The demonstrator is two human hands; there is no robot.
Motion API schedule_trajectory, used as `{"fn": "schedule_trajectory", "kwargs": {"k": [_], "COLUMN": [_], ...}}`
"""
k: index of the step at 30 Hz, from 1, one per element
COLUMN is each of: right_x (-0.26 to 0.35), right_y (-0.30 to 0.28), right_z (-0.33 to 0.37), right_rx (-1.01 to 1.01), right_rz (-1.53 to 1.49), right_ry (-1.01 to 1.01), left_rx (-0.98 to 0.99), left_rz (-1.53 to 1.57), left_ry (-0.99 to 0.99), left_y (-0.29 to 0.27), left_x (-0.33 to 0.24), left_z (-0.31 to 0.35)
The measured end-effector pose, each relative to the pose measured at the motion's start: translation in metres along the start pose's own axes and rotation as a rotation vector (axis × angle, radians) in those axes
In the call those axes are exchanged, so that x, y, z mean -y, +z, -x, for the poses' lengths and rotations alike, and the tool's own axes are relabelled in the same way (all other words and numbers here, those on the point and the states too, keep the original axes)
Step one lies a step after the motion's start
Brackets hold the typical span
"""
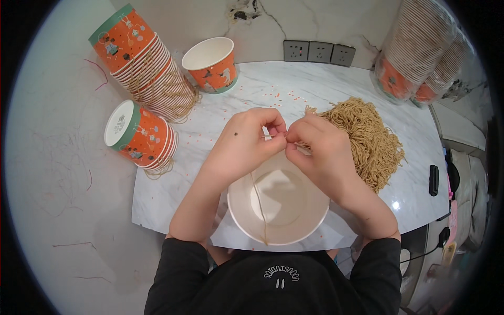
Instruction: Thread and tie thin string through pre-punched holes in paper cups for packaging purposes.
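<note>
A white-lined paper bucket (315, 212) stands upright in front of me at the table's near edge, its mouth facing up. A thin tan cord (259, 197) runs across its opening from the near rim up toward my fingers. My left hand (247, 134) is closed in a pinch above the far rim, on the cord. My right hand (323, 144) is pinched shut too, its fingertips meeting the left ones. The exact spot where they grip is mostly hidden by the fingers. Beyond my right hand lies a heap of tan cords (367, 142).
At the left stand a tall stack of orange buckets (152, 68) and a shorter upside-down stack (139, 134), both with cords hanging on them. One upright bucket (212, 68) is at the back. Wrapped bucket stacks (415, 52) stand back right. A black object (433, 180) lies near the right edge.
</note>
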State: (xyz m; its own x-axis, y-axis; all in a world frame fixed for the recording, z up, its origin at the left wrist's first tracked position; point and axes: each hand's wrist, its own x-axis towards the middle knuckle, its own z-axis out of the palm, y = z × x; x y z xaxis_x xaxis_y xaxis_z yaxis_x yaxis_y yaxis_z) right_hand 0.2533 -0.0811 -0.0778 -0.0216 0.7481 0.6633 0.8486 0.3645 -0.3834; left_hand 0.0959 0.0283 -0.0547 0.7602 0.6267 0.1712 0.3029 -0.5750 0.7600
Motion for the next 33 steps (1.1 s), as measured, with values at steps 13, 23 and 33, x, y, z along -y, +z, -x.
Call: {"fn": "schedule_trajectory", "kwargs": {"k": [13,23,33], "right_x": [-0.002,0.002,-0.015], "right_y": [0.002,0.008,0.002], "right_z": [0.0,0.005,-0.006], "right_rx": [0.023,0.033,-0.024], "right_rz": [-0.188,-0.011,-0.336], "right_ry": [0.202,0.068,0.266], "left_rx": [0.084,0.006,-0.06], "left_rz": [0.267,-0.06,0.223], "left_ry": [-0.148,-0.046,-0.01], "left_y": [0.0,0.0,0.0], "left_x": [0.022,0.002,0.015], "left_z": [-0.014,0.0,-0.013]}}
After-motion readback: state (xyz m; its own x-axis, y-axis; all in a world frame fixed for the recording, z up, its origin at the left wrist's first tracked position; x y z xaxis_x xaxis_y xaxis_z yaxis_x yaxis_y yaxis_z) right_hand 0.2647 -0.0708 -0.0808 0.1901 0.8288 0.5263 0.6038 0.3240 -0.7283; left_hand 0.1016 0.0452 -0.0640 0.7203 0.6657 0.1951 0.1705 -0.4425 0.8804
